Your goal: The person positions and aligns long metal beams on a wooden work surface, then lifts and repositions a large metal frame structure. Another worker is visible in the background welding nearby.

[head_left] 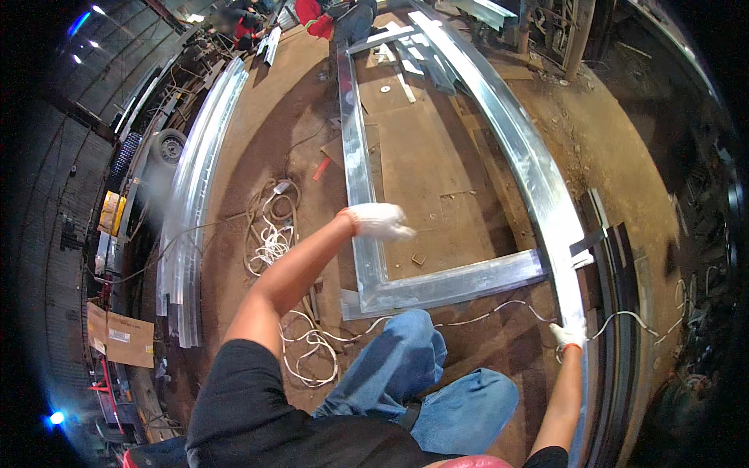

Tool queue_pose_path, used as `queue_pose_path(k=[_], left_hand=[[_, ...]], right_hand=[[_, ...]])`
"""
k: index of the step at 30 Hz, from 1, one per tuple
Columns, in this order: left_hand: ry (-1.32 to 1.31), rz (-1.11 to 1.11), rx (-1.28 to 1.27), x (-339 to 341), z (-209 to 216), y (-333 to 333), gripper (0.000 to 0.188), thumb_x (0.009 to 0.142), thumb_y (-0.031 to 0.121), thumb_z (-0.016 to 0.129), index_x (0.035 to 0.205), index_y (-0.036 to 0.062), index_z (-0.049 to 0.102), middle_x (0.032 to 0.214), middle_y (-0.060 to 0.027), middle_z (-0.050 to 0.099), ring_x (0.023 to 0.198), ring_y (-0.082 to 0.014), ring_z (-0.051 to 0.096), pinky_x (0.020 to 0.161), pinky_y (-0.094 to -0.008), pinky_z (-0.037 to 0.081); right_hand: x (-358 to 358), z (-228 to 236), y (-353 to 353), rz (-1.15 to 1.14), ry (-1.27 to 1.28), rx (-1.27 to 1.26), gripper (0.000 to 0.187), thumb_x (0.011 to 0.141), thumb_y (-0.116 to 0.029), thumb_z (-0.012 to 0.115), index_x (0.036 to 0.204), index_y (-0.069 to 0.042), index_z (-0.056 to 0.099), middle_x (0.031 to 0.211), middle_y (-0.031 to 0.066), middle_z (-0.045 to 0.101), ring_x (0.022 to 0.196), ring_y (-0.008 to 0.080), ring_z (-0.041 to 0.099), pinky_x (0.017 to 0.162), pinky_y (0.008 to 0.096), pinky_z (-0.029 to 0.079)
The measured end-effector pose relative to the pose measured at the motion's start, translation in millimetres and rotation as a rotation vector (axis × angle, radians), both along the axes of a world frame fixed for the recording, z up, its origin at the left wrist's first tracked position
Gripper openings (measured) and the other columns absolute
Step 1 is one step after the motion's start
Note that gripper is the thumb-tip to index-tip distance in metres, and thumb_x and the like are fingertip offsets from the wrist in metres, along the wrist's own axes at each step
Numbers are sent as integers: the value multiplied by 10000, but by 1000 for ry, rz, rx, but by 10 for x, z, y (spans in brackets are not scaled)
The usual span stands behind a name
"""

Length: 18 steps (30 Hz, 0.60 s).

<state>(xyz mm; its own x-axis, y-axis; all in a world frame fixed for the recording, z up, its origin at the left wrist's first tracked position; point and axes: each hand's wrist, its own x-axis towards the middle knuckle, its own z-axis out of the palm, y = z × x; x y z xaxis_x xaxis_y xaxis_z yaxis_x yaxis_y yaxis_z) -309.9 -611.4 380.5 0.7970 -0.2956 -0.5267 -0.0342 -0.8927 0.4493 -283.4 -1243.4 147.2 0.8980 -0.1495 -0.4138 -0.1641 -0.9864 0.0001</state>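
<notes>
Metal frame flat on the floor, a hand at its long rail

I see the metal frame (460,279) lying flat on the floor (257,140), probably to keep its sides level. Its long right rail (538,168) runs past the near corner, with dark steel bars (624,304) crowding it. The white cable (273,243) crosses before the knees, a likely snag. My right hand (568,334) touches the rail, perhaps steadying it; whether it's clamped, I can't tell. My left hand (381,221) hovers over the frame with nothing visible in it, finger spread unclear.
</notes>
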Motion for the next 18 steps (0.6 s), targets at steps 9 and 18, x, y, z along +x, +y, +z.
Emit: queue_pose_path(k=[9,18], left_hand=[[938,926,8,-3934,838,714,542,913,596,636,961,73,770,823,-78,707,692,-212,603,623,-377,483],[864,1538,-460,-4361,1691,146,408,921,421,664,834,25,702,709,-96,638,581,-211,558,541,-427,450]], right_hand=[[-803,2587,1645,169,221,477,754,817,-482,806,1315,45,599,1291,253,649,1208,371,628,1054,433,482],[-983,3851,1730,218,708,309,605,892,-488,742,1141,60,678,1009,176,735,897,268,661,853,389,517]])
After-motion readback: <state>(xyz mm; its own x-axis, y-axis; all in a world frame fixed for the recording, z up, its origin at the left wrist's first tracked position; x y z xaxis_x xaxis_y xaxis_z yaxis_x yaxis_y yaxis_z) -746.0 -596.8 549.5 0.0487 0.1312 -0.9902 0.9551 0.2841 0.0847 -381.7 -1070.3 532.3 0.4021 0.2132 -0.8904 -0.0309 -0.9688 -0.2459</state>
